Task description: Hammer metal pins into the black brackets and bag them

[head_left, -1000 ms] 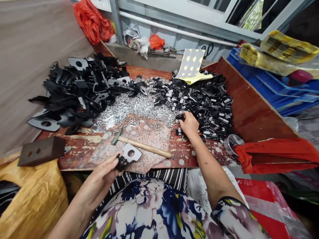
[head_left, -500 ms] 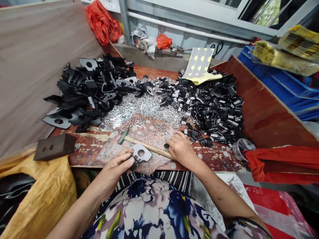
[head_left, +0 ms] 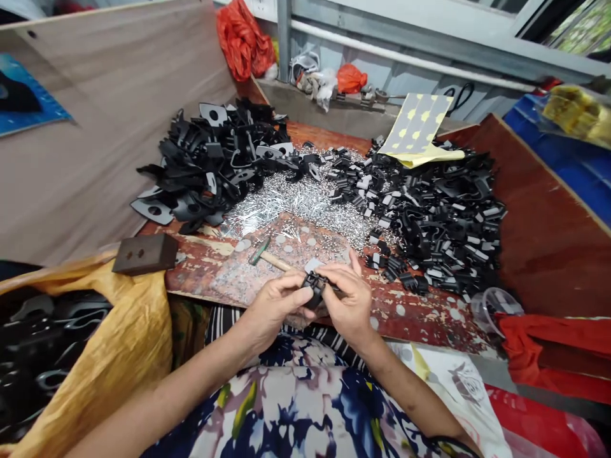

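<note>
My left hand is closed around a black plastic clip part with a grey pad, held just above the table's front edge. My right hand meets it from the other side, fingertips pinching black plastic against the same part; the fingers hide where the pieces join. Behind my left fingers lies a hammer with a green head and wooden handle, its lower end hidden by the hands. Beyond it spreads a pile of shiny metal pins. Small black clips are heaped to the right, larger black parts to the left.
A dark block with two holes sits at the left front edge, by a yellow sack of black parts. A sticker sheet lies on the right heap. A clear tub stands at the right. Wooden boards wall the sides.
My right hand has come off the hammer handle and over to my left hand, carrying a small black piece. Both hands now meet at the clip part. The view has turned left.
</note>
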`<state>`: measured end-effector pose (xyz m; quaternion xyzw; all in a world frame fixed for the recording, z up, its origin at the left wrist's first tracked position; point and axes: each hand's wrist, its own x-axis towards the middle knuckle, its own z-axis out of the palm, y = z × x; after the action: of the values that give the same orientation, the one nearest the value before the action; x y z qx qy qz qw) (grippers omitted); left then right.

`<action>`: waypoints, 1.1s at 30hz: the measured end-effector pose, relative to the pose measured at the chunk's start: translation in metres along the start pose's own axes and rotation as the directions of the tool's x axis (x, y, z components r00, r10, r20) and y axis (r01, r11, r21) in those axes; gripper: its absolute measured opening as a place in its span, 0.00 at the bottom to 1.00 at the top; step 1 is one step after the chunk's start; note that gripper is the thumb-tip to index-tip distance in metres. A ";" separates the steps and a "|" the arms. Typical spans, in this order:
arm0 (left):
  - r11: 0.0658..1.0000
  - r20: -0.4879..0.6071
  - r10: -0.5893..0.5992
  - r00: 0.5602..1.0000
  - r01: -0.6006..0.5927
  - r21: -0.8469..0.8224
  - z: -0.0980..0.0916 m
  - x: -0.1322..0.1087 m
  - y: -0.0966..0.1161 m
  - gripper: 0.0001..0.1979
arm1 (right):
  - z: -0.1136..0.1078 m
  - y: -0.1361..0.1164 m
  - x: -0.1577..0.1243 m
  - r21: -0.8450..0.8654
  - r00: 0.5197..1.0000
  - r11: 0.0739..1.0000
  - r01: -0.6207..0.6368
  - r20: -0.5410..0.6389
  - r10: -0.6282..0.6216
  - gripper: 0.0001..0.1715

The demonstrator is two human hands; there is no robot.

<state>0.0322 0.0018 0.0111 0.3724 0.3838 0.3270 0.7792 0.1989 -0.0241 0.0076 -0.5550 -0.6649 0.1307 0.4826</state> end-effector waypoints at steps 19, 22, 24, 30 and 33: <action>0.984 -0.119 -0.053 0.991 0.072 0.165 -0.033 -0.001 -0.005 0.16 | -0.070 0.085 -0.002 -0.552 0.971 0.830 -0.082 0.144 0.192 0.11; 0.980 -0.087 -0.089 0.992 0.103 0.170 -0.029 -0.001 -0.008 0.17 | -0.070 0.101 -0.004 -0.444 0.964 0.895 -0.033 0.221 0.145 0.10; 0.978 -0.056 -0.097 0.994 0.106 0.179 -0.026 0.000 -0.009 0.16 | -0.065 0.098 -0.006 -0.310 0.978 0.946 -0.096 0.149 0.148 0.10; 0.982 0.046 -0.092 0.995 0.083 0.168 -0.018 0.002 -0.006 0.17 | -0.045 0.053 0.000 0.364 0.913 0.852 -0.376 0.301 0.275 0.11; 0.987 0.072 -0.074 0.995 0.063 0.150 -0.016 0.002 -0.004 0.18 | -0.030 0.037 0.009 0.482 0.897 0.814 -0.325 0.430 0.103 0.11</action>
<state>0.0203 0.0067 -0.0001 0.4279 0.3893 0.2560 0.7745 0.2455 -0.0141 0.0005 -0.4313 -0.6136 0.4740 0.4613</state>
